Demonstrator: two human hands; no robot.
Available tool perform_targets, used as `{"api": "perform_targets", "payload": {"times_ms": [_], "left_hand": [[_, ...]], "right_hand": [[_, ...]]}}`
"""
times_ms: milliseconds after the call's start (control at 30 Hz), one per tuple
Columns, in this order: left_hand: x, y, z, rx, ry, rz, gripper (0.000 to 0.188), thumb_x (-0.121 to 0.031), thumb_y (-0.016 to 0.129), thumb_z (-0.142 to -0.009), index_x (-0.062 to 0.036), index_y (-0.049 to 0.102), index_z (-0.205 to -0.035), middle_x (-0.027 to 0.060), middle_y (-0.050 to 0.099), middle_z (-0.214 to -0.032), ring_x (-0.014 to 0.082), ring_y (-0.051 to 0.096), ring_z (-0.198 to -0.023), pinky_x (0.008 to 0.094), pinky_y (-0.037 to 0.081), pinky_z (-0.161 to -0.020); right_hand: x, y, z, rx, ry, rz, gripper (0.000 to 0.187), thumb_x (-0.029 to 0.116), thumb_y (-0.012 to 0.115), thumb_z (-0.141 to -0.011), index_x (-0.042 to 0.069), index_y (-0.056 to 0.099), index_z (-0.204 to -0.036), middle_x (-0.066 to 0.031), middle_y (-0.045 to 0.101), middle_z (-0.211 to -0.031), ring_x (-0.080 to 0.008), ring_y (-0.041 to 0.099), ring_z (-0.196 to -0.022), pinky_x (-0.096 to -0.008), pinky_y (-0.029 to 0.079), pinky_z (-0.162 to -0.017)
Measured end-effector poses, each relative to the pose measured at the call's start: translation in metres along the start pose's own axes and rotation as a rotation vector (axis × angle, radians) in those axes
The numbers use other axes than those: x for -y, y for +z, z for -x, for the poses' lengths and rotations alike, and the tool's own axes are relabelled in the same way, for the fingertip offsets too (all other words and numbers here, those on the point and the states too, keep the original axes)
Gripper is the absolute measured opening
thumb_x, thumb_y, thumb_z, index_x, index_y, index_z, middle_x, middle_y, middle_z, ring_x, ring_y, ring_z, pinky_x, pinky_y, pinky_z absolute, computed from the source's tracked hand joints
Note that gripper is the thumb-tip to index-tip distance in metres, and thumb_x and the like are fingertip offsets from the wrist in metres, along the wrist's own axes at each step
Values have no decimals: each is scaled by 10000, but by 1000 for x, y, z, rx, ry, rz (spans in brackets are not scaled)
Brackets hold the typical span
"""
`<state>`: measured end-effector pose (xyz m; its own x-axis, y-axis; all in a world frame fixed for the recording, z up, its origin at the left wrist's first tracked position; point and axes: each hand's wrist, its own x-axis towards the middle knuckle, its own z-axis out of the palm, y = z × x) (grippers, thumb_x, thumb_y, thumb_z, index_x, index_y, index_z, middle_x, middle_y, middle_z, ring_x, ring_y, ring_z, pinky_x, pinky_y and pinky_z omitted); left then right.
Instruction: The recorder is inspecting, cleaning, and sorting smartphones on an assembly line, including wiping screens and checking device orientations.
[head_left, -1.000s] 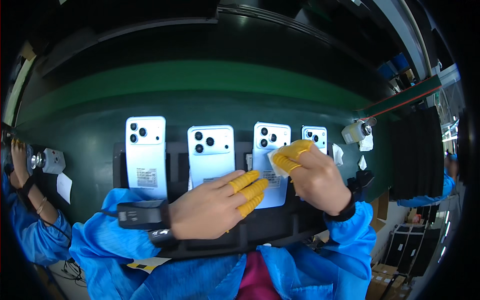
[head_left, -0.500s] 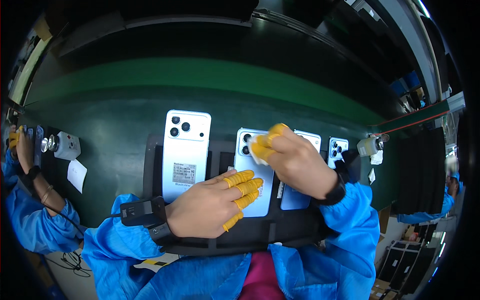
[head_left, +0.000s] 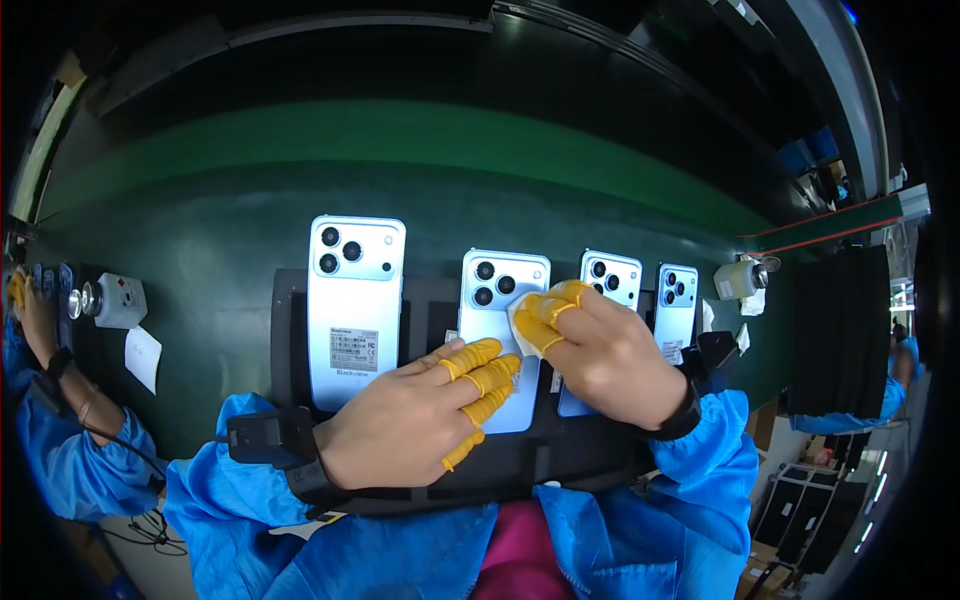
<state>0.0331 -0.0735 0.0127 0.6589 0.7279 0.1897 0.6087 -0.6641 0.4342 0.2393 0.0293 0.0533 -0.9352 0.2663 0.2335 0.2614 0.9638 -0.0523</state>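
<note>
Pale blue phones lie backs up in a row on a black mat (head_left: 540, 465). My left hand (head_left: 385, 425) rests flat across the lower part of the second phone (head_left: 485, 325), its fingers stretched out in yellow finger cots. In my right hand (head_left: 615, 365), also in finger cots, a folded white wipe (head_left: 521, 331) is pinched against that phone's back, just below the camera lenses. To the left lies a phone (head_left: 350, 295) with a grey label. Right of the wiped one are a third phone (head_left: 625, 290), partly covered by my right hand, and a fourth phone (head_left: 676, 322).
A white bottle (head_left: 122, 302) with a metal top and a slip of paper (head_left: 143, 358) are on the left of the green work surface (head_left: 240, 230). Another bottle (head_left: 737, 280) stands at the right. At the far left, a co-worker's hand (head_left: 40, 325) is near other phones.
My right hand has moved the wipe down from the camera lenses to the phone's back below them. My left hand stays on the same phone.
</note>
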Motion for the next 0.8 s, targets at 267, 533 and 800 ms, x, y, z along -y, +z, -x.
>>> {"api": "perform_targets", "payload": {"times_ms": [267,533,800], "left_hand": [[-1,2,5,165,-73,70,276,-169,660,-737,-20,724,-961,110,629,-1003,258,583,-1082,410,339,-1120],[-4,-4,6,-21,-5,-6,448,-244,697,-797,-35,639,-1189,124,596,-1220,305,523,-1214,388,387,-1078],[-24,-22,70,-179,-452,-53,510,-209,724,-752,-42,617,-1223,150,538,-1333,334,450,-1308,405,406,-1055]], "right_hand": [[3,28,-16,-89,-105,-68,169,41,713,-577,2,664,-735,-98,574,-824,-258,600,-846,-349,547,-743],[-6,-21,0,52,96,16,118,-3,710,-607,14,680,-720,-111,598,-788,-258,603,-778,-331,546,-726],[-5,-9,-90,-163,-165,-40,141,-18,697,-651,-9,698,-791,-132,647,-821,-270,628,-830,-336,547,-762]]}}
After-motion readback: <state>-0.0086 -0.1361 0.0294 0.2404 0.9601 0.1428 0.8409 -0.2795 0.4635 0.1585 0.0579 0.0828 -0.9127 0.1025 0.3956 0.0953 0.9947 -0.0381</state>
